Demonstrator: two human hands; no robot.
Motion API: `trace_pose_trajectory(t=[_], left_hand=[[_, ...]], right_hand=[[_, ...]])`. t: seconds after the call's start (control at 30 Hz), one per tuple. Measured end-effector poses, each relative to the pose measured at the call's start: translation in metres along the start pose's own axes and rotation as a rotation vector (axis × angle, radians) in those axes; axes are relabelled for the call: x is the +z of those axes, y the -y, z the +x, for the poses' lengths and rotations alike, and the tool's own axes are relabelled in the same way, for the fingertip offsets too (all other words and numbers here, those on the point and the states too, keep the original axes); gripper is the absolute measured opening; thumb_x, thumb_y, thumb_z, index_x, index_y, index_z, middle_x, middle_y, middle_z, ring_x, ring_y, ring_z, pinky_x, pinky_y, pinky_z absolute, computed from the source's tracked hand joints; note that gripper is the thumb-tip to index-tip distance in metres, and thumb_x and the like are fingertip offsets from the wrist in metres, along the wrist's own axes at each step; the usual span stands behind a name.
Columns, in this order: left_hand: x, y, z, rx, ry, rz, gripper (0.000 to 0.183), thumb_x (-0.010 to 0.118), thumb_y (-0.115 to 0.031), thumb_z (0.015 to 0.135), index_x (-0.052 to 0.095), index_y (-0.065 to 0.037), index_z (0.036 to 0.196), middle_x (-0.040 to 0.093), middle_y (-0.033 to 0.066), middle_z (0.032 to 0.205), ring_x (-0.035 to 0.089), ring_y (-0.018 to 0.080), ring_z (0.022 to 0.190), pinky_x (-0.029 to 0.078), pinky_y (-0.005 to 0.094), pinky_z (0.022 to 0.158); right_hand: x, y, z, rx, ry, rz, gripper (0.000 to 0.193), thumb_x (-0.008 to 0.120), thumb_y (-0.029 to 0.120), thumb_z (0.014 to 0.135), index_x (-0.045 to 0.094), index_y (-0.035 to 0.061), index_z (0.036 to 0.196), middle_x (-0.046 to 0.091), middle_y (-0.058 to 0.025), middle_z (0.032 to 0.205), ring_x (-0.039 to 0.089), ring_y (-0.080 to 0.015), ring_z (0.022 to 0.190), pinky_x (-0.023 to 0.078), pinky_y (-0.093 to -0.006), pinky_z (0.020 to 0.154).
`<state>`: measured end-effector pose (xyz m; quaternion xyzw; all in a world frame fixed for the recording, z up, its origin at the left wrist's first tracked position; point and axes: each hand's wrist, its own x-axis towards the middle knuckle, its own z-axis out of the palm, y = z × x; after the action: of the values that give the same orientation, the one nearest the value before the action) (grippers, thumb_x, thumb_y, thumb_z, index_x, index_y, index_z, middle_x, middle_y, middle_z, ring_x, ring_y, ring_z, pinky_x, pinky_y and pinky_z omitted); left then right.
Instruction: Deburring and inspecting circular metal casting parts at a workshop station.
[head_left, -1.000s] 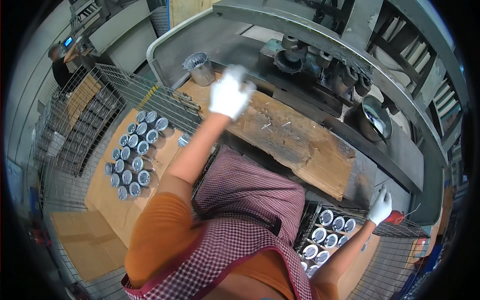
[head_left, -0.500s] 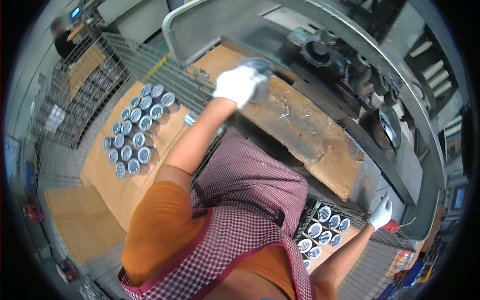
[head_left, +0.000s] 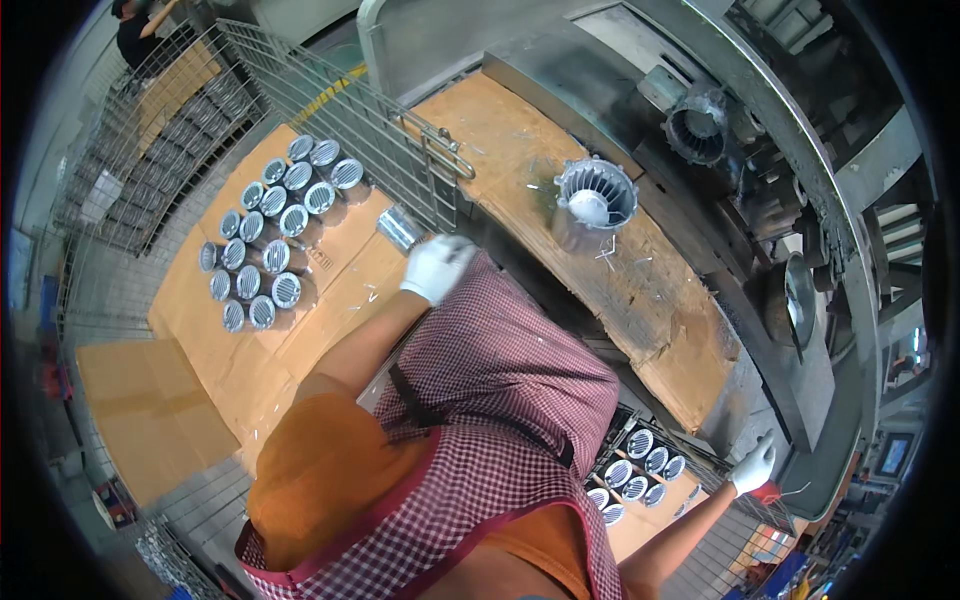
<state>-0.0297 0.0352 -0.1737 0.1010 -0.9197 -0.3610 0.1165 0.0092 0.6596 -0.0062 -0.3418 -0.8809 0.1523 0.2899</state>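
Head view — gloved left hand (head_left: 437,268) grips a finned metal cylinder (head_left: 400,229) over the cardboard-lined cage (head_left: 330,300) | likely light, rigid, sharp-edged — best held round its wall | right hand (head_left: 752,466) on cage rail (head_left: 700,470), grip unclear

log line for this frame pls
left hand: holds shiny ribbed metal cylinder over cardboard-lined wire cage | right hand: on right wire cage rim

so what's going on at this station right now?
A person in a checked apron and white gloves stands at a cardboard-covered bench. The left hand holds a ribbed metal cylinder over the wire cage, where similar parts stand in rows on cardboard. The right hand rests on the rim of another cage of parts. One finned casting sits on the bench.
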Motion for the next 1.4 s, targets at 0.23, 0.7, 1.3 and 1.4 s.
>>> trace_pose_trajectory(t=[0.23, 0.7, 1.3, 1.4], left_hand=[[0.017, 0.123, 0.043, -0.512, 0.255, 0.649, 0.079, 0.068, -0.055, 0.073, 0.045, -0.018, 0.139, 0.043, 0.0148, 0.145, 0.047, 0.0346, 0.127, 0.038, 0.0532, 0.101], [-0.007, 0.121, 0.058, -0.338, 0.818, 1.013, 0.076, 0.048, -0.071, 0.079, 0.051, -0.019, 0.135, 0.054, 0.0102, 0.133, 0.046, 0.026, 0.127, 0.034, 0.0449, 0.099], [0.024, 0.212, -0.023, -0.054, 0.731, 0.952, 0.02, 0.052, -0.013, 0.091, 0.064, -0.01, 0.106, 0.071, 0.0133, 0.097, 0.071, 0.0275, 0.091, 0.057, 0.0409, 0.074], [0.011, 0.224, -0.021, -0.09, 0.679, 0.908, 0.02, 0.049, -0.013, 0.092, 0.064, -0.01, 0.105, 0.07, 0.0169, 0.098, 0.07, 0.0293, 0.092, 0.056, 0.0413, 0.076]], right_hand=[[0.001, 0.008, -0.005, -0.02, -0.014, -0.089, 0.045, 0.056, 0.042, 0.094, 0.07, -0.0011, 0.089, 0.071, -0.0133, 0.081, 0.063, -0.0235, 0.069, 0.047, -0.0378, 0.068], [0.002, -0.002, -0.002, 0.011, -0.01, -0.01, 0.046, 0.059, 0.042, 0.092, 0.07, -0.0028, 0.086, 0.068, -0.0155, 0.075, 0.059, -0.0194, 0.065, 0.045, -0.035, 0.066], [-0.001, 0.008, -0.007, 0.017, 0.009, -0.028, 0.047, 0.058, 0.041, 0.092, 0.067, -0.0043, 0.082, 0.067, -0.0168, 0.074, 0.058, -0.0211, 0.063, 0.044, -0.0363, 0.064], [0.001, 0.005, -0.006, 0.014, 0.006, 0.026, 0.048, 0.058, 0.044, 0.091, 0.069, -0.0025, 0.083, 0.067, -0.0155, 0.073, 0.059, -0.0234, 0.063, 0.045, -0.0367, 0.064]])
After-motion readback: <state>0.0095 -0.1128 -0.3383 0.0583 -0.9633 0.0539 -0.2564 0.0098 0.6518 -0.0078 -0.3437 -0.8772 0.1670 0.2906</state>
